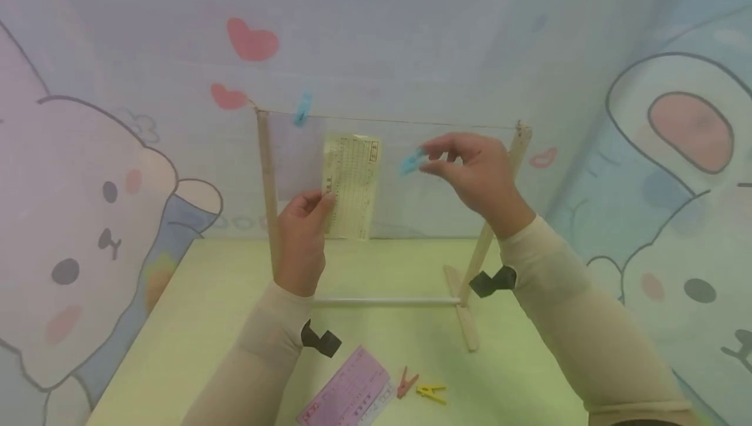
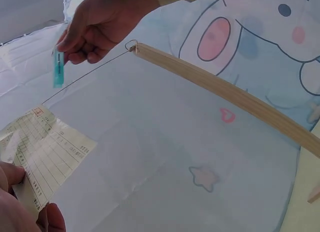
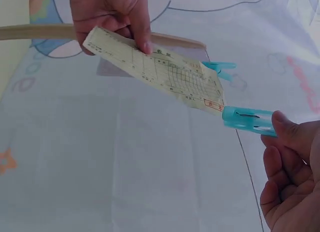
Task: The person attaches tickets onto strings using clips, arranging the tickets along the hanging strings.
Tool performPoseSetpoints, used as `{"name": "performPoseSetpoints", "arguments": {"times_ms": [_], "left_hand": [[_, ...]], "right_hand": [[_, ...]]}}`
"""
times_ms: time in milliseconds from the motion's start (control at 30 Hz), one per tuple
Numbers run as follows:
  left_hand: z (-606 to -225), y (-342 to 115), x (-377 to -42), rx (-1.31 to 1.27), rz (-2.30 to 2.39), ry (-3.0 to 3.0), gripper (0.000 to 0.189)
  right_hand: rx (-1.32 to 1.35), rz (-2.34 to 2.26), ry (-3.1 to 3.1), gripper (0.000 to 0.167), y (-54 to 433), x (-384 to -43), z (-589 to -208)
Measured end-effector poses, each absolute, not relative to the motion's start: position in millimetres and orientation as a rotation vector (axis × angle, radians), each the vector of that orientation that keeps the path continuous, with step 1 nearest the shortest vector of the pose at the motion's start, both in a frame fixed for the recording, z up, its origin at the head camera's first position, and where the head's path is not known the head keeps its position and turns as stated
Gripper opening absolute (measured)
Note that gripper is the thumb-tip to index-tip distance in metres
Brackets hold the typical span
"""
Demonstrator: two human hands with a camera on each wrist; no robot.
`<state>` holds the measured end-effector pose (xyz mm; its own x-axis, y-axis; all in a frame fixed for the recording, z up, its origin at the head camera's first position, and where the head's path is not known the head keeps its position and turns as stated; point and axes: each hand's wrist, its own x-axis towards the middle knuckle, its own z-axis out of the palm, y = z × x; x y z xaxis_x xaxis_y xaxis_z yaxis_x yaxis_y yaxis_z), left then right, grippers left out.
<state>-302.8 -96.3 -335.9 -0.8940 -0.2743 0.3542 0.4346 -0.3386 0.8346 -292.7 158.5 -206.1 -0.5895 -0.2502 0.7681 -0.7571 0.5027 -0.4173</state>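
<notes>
My left hand pinches a pale yellow printed slip by its left edge, thumb in front, and the slip stands upright just below the string. In my right hand a light blue clothespin is pinched between thumb and fingers, to the right of the slip. The right wrist view puts this clothespin's free end right at the slip's red-marked corner. A second blue clothespin sits on the string near its left end, with a pale sheet below it, partly behind the left hand.
Two wooden posts, left and right, carry the string; a white rod runs low between them. On the yellow-green table lie a pink printed slip over a whiter one, a red clothespin and a yellow clothespin.
</notes>
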Motion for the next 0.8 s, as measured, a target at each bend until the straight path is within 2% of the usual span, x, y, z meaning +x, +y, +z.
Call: {"name": "performPoseSetpoints", "arguments": {"times_ms": [100,267,400,667,800], "left_hand": [[-329,-88,-310,-0.186,-2.305,-1.393,0.011],[-328,-81,-316,-0.155,-2.313,-1.365,0.012],[-328,-78,-321,-0.168,-2.324,-1.363,0.013],[-326,-76,-325,-0.169,-2.321,-1.374,0.010],[-325,-75,-325,-0.188,-2.322,-1.366,0.009]], "right_hand": [[0.800,1.070,-2.120,0.011,145,-305,-181],[0.794,1.206,-2.147,0.003,123,-325,-154],[0.748,1.200,-2.220,0.006,114,-335,-140],[0.708,1.247,-2.342,0.003,104,-343,-131],[0.693,1.202,-2.404,0.008,100,-346,-132]]}}
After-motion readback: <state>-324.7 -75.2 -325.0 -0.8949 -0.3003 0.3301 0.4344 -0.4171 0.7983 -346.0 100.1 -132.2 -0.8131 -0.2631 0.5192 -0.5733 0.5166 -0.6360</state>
